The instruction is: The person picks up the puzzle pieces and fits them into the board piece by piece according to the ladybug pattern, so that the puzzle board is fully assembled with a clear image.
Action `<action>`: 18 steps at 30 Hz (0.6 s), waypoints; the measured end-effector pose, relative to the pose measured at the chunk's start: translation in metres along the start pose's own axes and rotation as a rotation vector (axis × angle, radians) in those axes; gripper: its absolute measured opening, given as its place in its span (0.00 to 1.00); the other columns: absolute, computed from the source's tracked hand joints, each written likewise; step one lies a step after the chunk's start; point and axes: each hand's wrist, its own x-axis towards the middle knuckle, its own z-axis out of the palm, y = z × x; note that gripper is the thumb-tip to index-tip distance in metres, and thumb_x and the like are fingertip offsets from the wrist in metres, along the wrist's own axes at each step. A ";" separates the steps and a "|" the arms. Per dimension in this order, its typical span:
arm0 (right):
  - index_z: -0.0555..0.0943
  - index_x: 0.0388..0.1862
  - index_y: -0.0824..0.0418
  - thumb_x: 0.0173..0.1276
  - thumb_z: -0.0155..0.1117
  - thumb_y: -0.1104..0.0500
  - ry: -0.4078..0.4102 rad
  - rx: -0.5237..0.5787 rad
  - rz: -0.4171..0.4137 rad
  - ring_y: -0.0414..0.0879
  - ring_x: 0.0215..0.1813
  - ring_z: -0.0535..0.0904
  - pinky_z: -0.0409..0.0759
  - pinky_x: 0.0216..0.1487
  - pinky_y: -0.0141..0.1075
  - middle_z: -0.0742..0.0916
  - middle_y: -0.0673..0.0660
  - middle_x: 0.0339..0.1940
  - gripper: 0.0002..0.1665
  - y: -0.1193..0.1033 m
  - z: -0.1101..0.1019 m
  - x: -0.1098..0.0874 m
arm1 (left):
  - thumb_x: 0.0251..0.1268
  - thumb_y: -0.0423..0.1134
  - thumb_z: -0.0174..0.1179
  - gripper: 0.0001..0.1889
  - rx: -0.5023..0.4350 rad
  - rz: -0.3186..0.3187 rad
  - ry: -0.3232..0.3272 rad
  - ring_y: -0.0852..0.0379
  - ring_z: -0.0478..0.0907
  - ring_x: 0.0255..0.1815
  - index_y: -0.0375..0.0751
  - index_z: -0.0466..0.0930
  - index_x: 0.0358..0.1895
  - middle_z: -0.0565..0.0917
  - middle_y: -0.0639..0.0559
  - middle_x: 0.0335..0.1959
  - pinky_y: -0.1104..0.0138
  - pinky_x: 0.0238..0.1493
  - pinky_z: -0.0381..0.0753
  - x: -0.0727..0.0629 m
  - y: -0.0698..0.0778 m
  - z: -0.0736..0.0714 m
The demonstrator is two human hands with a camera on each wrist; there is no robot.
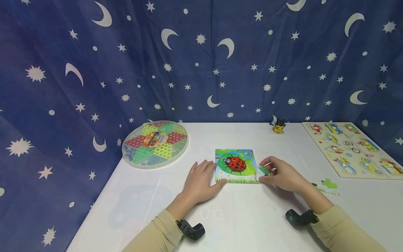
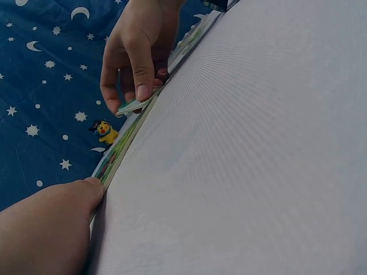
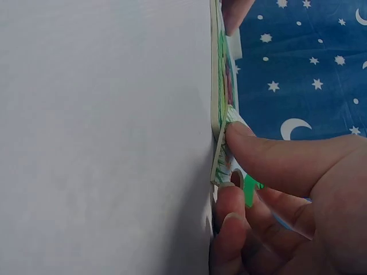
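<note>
A square ladybug jigsaw puzzle (image 1: 237,165) lies flat on the white table. At its left side my left hand (image 1: 200,182) rests with fingers extended, the thumb touching the lower edge near the corner. My right hand (image 1: 282,175) is at the puzzle's right side and pinches a jigsaw piece (image 1: 263,170) between thumb and fingers. In the right wrist view that piece (image 3: 221,166) shows white and green, tilted, with one end right at the puzzle's corner; the fingers hide part of it.
Loose jigsaw pieces (image 1: 329,183) lie beyond my right wrist. A round Chinese checkers board (image 1: 155,144) sits at the back left, a wooden vehicle peg puzzle (image 1: 355,148) at the right. A small yellow figurine (image 1: 278,126) stands near the back edge, before a blue star-patterned curtain (image 1: 201,70).
</note>
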 end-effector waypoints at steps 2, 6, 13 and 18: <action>0.76 0.58 0.61 0.59 0.81 0.58 0.002 -0.008 -0.006 0.49 0.38 0.77 0.78 0.33 0.39 0.82 0.58 0.46 0.31 -0.002 0.001 0.001 | 0.70 0.68 0.53 0.39 0.001 0.003 0.003 0.47 0.62 0.78 0.44 0.71 0.74 0.73 0.47 0.72 0.49 0.80 0.49 0.000 0.000 0.000; 0.76 0.56 0.59 0.60 0.79 0.60 -0.009 -0.044 -0.034 0.48 0.37 0.77 0.78 0.32 0.40 0.83 0.57 0.45 0.28 -0.007 0.001 0.004 | 0.70 0.68 0.53 0.39 0.002 0.004 0.005 0.47 0.62 0.77 0.44 0.72 0.74 0.73 0.47 0.72 0.49 0.80 0.50 0.000 0.000 0.000; 0.81 0.54 0.58 0.64 0.75 0.61 -0.014 -0.201 -0.134 0.46 0.38 0.80 0.79 0.41 0.42 0.85 0.54 0.42 0.21 -0.017 0.000 0.008 | 0.70 0.68 0.53 0.39 0.001 0.001 0.000 0.46 0.62 0.77 0.44 0.71 0.74 0.73 0.47 0.72 0.49 0.80 0.49 0.000 0.001 -0.001; 0.83 0.47 0.57 0.62 0.76 0.61 -0.037 -0.261 -0.152 0.45 0.36 0.77 0.77 0.39 0.41 0.84 0.50 0.35 0.15 -0.026 0.000 0.013 | 0.70 0.68 0.53 0.39 0.005 0.001 -0.002 0.46 0.62 0.77 0.44 0.71 0.74 0.73 0.47 0.72 0.49 0.80 0.49 0.000 0.001 0.000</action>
